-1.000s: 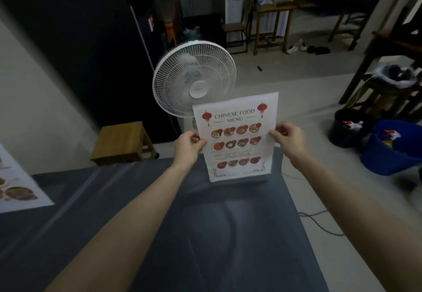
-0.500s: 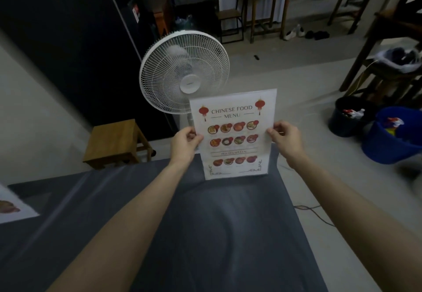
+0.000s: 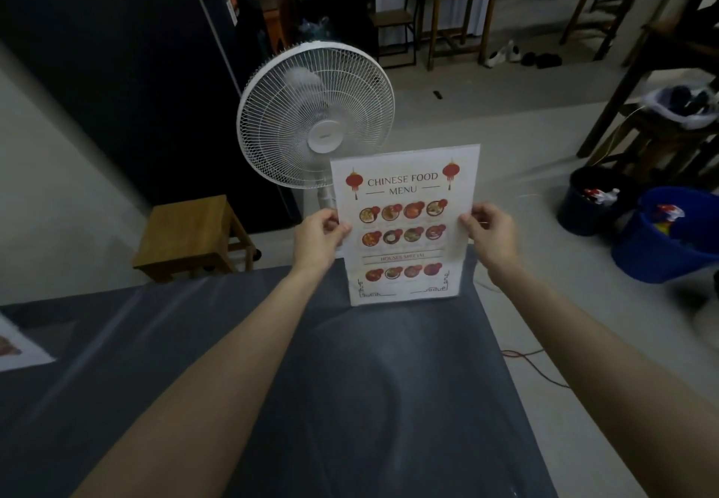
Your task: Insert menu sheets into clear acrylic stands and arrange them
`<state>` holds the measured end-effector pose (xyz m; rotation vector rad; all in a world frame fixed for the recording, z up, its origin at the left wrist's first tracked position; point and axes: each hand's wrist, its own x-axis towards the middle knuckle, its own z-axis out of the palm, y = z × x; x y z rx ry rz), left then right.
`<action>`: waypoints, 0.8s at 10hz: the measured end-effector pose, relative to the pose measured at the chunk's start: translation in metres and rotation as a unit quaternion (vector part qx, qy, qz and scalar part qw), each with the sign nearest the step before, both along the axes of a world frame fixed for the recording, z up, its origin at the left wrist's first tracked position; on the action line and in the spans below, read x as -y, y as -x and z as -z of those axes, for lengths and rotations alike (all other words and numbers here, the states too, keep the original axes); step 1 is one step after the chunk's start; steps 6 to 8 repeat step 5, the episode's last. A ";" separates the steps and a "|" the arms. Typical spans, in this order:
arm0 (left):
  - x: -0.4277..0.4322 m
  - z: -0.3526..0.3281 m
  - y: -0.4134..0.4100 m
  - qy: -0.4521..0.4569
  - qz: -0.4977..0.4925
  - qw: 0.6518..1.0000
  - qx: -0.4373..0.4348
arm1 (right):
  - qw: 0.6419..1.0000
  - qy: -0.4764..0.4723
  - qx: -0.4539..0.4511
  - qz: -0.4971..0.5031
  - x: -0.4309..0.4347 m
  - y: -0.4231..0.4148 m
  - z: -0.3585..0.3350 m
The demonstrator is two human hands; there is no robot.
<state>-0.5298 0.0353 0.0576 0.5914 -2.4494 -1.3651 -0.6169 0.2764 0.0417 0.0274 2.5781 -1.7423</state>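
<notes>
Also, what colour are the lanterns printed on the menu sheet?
Red lanterns on the white menu sheet, head view.

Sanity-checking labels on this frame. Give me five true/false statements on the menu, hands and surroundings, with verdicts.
1. Both hands hold the menu stand upright by its side edges. True: left hand, right hand.
2. The menu reads "Chinese Food Menu". True.
3. The stand lies flat on the grey table. False: it is upright at the table's far edge.
4. A white fan stands behind the menu. True.
5. The wooden stool sits to the right of the fan. False: it is to the left.
</notes>
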 end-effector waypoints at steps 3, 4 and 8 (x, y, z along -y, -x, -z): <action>0.004 0.005 0.000 -0.020 0.001 1.000 0.009 | 1.000 0.007 0.012 0.000 0.002 -0.005 -0.004; 0.004 -0.002 -0.007 -0.052 0.021 0.998 0.027 | 1.000 0.001 0.018 0.008 0.002 -0.015 -0.009; 0.008 0.000 -0.021 -0.031 0.005 0.999 0.043 | 0.998 -0.061 0.012 0.023 -0.001 -0.030 -0.007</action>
